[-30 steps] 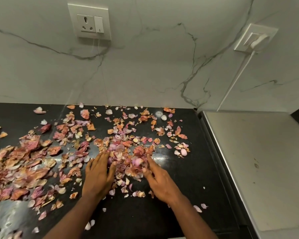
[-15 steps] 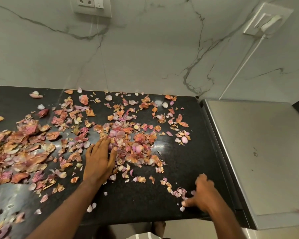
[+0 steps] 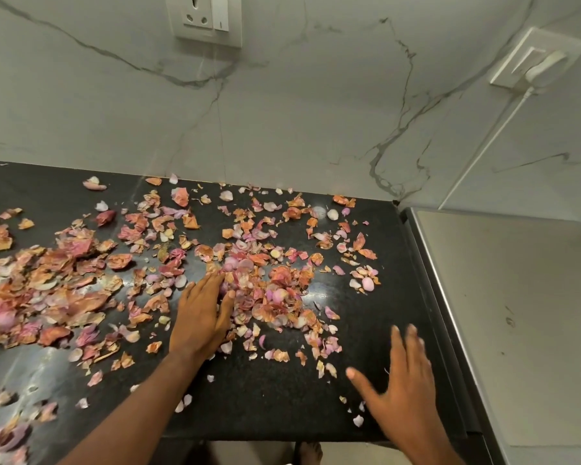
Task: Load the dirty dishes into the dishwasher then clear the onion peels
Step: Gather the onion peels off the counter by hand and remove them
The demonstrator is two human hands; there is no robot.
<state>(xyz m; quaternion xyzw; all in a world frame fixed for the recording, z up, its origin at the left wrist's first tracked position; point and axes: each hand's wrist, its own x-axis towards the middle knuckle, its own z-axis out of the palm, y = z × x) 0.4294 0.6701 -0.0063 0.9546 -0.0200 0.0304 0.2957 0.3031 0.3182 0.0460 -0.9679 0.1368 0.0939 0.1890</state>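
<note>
Onion peels point(image 3: 269, 297) are spread over most of a black countertop point(image 3: 282, 404), thickest at the left edge of the frame and in a heap at the centre. Nearest the camera, at the lower right of the frame, the right hand point(image 3: 403, 387) is seen with its fingers straight and spread and its thumb held out to the left; nothing is held in it, and it is blurred, so whether the palm touches the counter cannot be told. A few small scraps lie just beside it on the bare dark stone. Farther in, at the centre of the frame, the left hand point(image 3: 203, 317) is laid flat on the counter, fingers extended and close together, nothing grasped, its fingertips and thumb touching the left side of the central heap. Beyond the heap, loose pink and orange pieces are scattered up to the back edge of the counter. At the right of the frame a pale grey appliance top point(image 3: 517, 313) adjoins the counter. Behind everything a white marble wall point(image 3: 316, 112) with grey veins is seen; a socket plate point(image 3: 205, 18) is mounted at the upper centre, and at the upper right a white plug point(image 3: 540, 67) is seated in a second plate, its cable point(image 3: 483, 142) running down toward the appliance.
</note>
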